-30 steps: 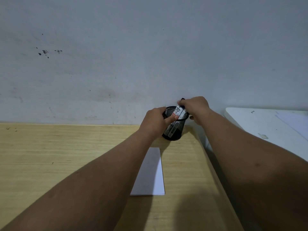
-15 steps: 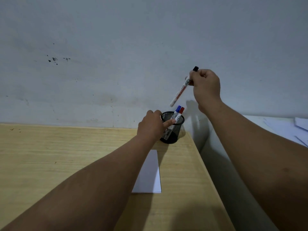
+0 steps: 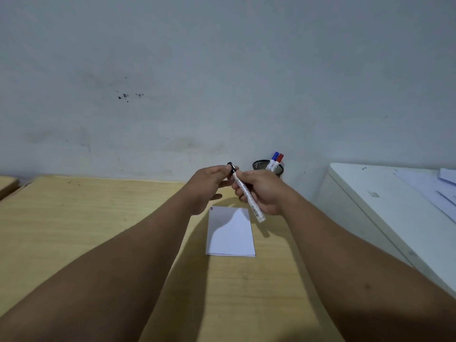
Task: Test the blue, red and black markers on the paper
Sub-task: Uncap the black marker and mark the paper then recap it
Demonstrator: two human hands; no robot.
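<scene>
My right hand [image 3: 262, 192] grips the white barrel of the black marker [image 3: 249, 197], held slanted above the far end of the paper. My left hand [image 3: 209, 185] pinches the marker's black cap [image 3: 231, 167] at its upper end. The white paper [image 3: 230, 236] lies flat on the wooden table [image 3: 74, 218] below both hands. A black mesh pen cup [image 3: 267, 167] stands behind my right hand against the wall. The blue marker [image 3: 274, 159] and the red marker [image 3: 278, 160] stick up out of it side by side.
A white cabinet [image 3: 385, 206] stands to the right of the table, with loose sheets of paper [image 3: 429, 188] on top. The grey wall runs right behind the table. A gap separates the table's right edge from the cabinet.
My right hand lifted the black marker out of the cup and brought it down over the paper. My left hand let go of the cup and took hold of the marker's cap.
</scene>
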